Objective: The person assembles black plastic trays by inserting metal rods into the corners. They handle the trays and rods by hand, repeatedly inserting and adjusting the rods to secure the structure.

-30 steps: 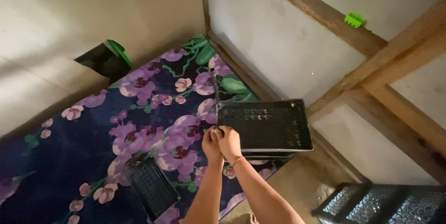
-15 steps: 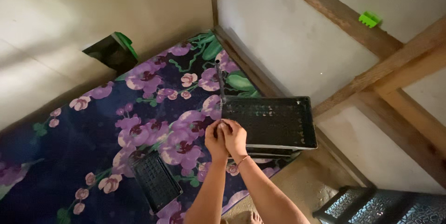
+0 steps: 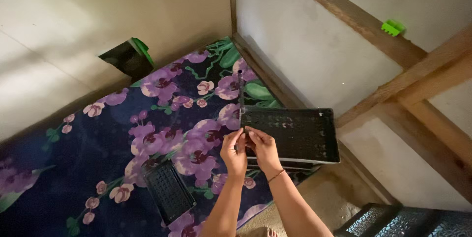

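The flat black perforated plastic tray (image 3: 295,133) sits on top of a small stack of like trays, just beyond the fingertips, in the corner where the floral mat meets the wall. Both hands meet at its near left edge: the left hand (image 3: 235,151) and the right hand (image 3: 262,149) have their fingers pinched together on the rim, though whether they grip the rim itself or some small thing at it is too fine to tell. The tray looks light, thin and somewhat flexible; it would likely bow if lifted by one corner, so the two long rims seem the better hold. Below and left of the fingers lies a smaller black ribbed tray (image 3: 168,191) on the dark blue mat with purple flowers (image 3: 98,138).
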